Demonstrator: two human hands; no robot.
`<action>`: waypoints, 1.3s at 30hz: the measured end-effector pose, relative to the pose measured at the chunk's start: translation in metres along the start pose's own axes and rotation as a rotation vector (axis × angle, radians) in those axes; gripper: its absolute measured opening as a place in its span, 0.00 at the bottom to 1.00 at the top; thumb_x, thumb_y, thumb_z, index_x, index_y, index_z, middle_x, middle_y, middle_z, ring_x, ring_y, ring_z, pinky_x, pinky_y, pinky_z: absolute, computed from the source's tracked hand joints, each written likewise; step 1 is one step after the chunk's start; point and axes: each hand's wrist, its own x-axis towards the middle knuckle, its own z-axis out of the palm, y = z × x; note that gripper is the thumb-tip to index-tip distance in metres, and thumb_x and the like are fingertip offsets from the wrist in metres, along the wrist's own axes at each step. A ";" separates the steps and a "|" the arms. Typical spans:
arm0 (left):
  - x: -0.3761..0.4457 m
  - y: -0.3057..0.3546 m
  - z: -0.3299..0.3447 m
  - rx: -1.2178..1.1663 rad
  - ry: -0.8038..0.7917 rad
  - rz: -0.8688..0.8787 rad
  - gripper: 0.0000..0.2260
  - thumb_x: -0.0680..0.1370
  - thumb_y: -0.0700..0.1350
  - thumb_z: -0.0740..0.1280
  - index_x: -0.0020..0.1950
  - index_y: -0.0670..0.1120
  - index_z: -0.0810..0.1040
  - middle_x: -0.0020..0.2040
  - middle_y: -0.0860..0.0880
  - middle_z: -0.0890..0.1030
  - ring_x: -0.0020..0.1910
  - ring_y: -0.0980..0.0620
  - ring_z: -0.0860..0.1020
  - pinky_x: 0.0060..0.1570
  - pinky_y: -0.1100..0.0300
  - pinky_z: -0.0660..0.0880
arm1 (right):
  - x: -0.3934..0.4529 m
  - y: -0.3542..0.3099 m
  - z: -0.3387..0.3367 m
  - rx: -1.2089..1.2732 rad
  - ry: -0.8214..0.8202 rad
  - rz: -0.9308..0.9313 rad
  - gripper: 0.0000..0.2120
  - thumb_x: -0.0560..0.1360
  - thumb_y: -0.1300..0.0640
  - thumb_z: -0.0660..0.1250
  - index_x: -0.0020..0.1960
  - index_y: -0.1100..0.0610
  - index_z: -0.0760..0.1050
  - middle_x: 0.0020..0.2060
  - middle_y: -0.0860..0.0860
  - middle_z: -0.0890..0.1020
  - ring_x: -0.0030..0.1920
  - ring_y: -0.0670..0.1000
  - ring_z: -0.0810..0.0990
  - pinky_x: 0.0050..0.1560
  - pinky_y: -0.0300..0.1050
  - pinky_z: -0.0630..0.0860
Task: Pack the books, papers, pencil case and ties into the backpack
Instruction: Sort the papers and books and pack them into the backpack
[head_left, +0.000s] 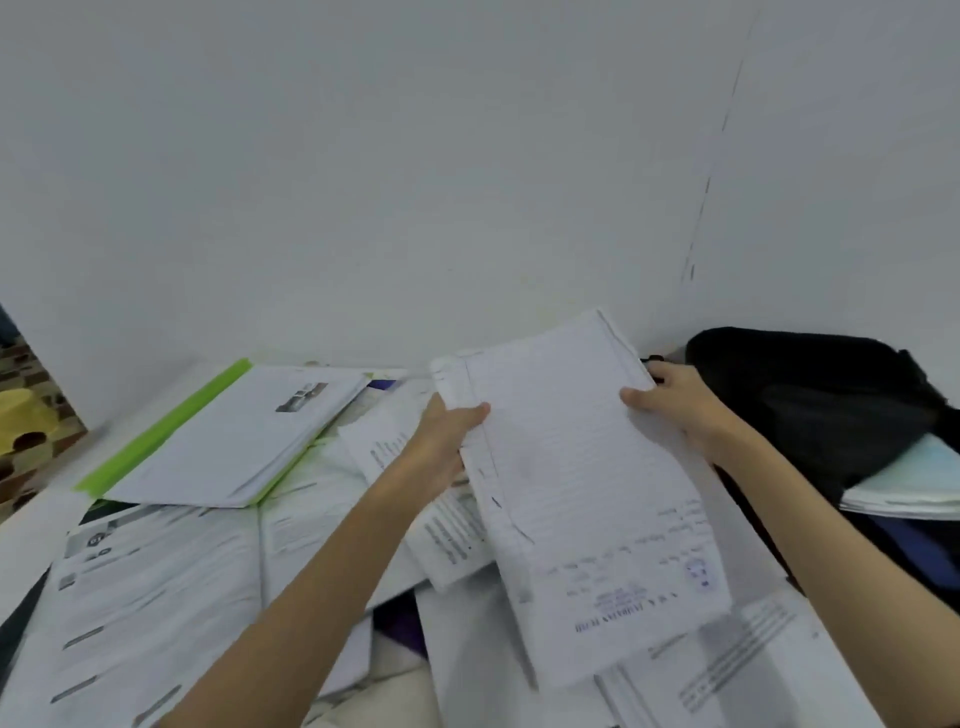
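Both hands hold a thick stack of white lined papers (582, 483) raised above the table. My left hand (447, 436) grips its left edge, thumb on top. My right hand (675, 400) grips the far right edge, close to the black backpack (810, 405), which lies at the right against the wall. A pale blue book (914, 483) sticks out of the backpack's opening. Loose printed sheets (156, 597) cover the table below. A green-edged folder (171, 441) with papers on it lies at the back left. No pencil case or ties can be made out.
A white wall rises directly behind the table. At the far left edge a yellow object (26, 421) stands in front of a patterned surface. Something purple (400, 623) shows between the sheets near the front.
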 end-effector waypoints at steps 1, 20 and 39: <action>-0.004 -0.013 0.012 0.169 -0.057 -0.042 0.18 0.79 0.42 0.64 0.69 0.47 0.67 0.63 0.45 0.77 0.53 0.48 0.79 0.44 0.56 0.80 | 0.000 0.016 -0.010 -0.088 0.004 0.028 0.01 0.75 0.65 0.66 0.47 0.62 0.77 0.41 0.57 0.79 0.35 0.50 0.75 0.34 0.39 0.73; -0.054 -0.068 0.072 0.875 0.410 0.041 0.23 0.78 0.49 0.66 0.69 0.41 0.69 0.64 0.45 0.75 0.59 0.49 0.74 0.51 0.65 0.67 | 0.004 0.136 -0.032 -0.095 -0.076 0.224 0.11 0.72 0.57 0.69 0.39 0.59 0.67 0.37 0.55 0.72 0.36 0.52 0.72 0.37 0.42 0.68; 0.015 -0.039 0.056 0.637 0.456 -0.159 0.14 0.77 0.53 0.67 0.41 0.43 0.69 0.37 0.47 0.71 0.31 0.51 0.71 0.32 0.62 0.68 | 0.053 0.119 -0.028 -0.221 -0.051 0.171 0.17 0.77 0.63 0.60 0.65 0.63 0.67 0.62 0.59 0.73 0.57 0.57 0.72 0.51 0.43 0.69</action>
